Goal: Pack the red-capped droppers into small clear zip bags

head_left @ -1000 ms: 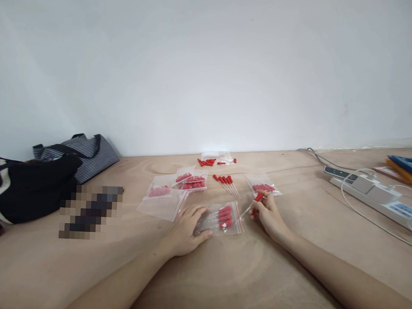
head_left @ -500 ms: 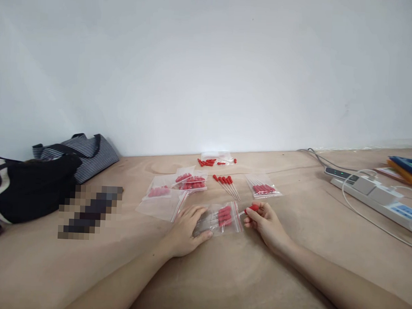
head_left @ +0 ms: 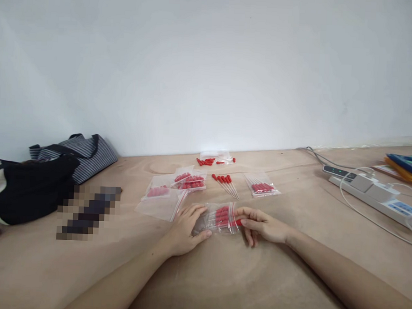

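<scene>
Right hand (head_left: 257, 226) pinching one slim red-bulbed dropper (head_left: 237, 222), left hand (head_left: 186, 231) splayed open on one clear plastic baggie (head_left: 208, 222), four loose droppers (head_left: 224, 179) beyond.

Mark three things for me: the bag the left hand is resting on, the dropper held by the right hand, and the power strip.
Bag (head_left: 210, 221), head view: clear plastic middle.
Dropper (head_left: 237, 222), head view: red bulb.
Power strip (head_left: 378, 200), head view: white body.

Below mid-frame, your left hand (head_left: 188, 231) touches a clear bag (head_left: 209, 222); your right hand (head_left: 259, 225) pinches a red dropper (head_left: 236, 222) at the bag's edge.
</scene>
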### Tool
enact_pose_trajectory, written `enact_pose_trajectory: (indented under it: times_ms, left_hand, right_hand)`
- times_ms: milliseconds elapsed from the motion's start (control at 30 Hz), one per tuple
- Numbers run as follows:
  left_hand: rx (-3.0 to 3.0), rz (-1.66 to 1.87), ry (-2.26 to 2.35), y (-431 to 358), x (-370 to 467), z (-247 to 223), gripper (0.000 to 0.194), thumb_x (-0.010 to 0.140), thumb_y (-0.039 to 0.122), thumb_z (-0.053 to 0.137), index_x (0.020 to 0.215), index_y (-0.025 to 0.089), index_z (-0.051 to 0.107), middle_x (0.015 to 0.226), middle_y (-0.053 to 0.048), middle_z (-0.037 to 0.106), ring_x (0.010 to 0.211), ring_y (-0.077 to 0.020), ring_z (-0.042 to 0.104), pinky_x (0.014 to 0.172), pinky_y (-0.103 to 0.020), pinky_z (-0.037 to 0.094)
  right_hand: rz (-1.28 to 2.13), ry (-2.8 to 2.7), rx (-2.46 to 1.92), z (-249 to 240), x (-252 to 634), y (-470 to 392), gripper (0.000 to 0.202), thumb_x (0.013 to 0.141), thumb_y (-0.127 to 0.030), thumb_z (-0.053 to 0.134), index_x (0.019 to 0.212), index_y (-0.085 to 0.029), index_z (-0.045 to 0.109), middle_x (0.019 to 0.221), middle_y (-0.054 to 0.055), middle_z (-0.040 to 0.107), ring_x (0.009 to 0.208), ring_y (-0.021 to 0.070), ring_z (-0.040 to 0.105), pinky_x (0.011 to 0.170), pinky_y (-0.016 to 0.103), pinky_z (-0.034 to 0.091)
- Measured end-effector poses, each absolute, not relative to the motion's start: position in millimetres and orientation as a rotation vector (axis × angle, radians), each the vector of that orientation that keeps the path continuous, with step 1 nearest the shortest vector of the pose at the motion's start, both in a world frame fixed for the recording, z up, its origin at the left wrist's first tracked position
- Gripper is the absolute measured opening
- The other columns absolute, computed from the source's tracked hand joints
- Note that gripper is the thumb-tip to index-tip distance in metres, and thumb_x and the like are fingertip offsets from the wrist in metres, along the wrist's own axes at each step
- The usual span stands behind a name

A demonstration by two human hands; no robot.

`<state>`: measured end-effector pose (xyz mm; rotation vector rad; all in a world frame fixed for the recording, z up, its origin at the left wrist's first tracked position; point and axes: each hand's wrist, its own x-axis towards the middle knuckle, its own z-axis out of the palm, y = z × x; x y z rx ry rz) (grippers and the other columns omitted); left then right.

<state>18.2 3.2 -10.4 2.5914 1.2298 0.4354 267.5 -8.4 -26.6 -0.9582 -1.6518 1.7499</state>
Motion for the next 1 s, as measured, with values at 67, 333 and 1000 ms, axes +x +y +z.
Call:
enact_pose_trajectory:
  times_ms: [67,333,1000]
  left_hand:
    - [2.599,0.432,1.23,3.9,18.1,-11.2,0.048,0.077,0.036,0.052,0.119,0.016,0.039,0.125,-0.012,0.043,0.116,-0.027,0.038,0.095,-0.046,0.031]
    - [2.61,0.446,1.215,3.8,17.8,-12.2,0.047,0.077,0.037,0.052,0.118,0.017,0.041,0.124,-0.011,0.043,0.115,-0.0267,0.039,0.095,-0.045,0.031]
    - [2.633,0.5,1.172,2.6,17.3,-11.9,0.044,0.078,0.036,0.052,0.118,0.019,0.044,0.122,-0.01,0.046,0.112,-0.0259,0.042,0.094,-0.044,0.034]
  right_hand:
    - [1.773,-1.696,-0.932,-25.1,268.7,-7.7,0.037,0.078,-0.045,0.048,0.101,-0.016,0.042,0.049,-0.006,0.054,0.043,0.0085,0.053,0.04,0.017,0.038]
    - [1.65,-1.66,-1.097,-23.3,252.2,-7.9,0.037,0.066,-0.046,0.06,0.084,-0.017,0.046,0.064,-0.005,0.057,0.036,0.004,0.049,0.033,0.015,0.035]
    - [1.237,-1.737,-1.232,-35.9,239.4,-1.0,0.028,0.053,-0.035,0.071,0.054,-0.015,0.052,0.047,-0.006,0.046,0.042,0.0038,0.037,0.04,0.017,0.029]
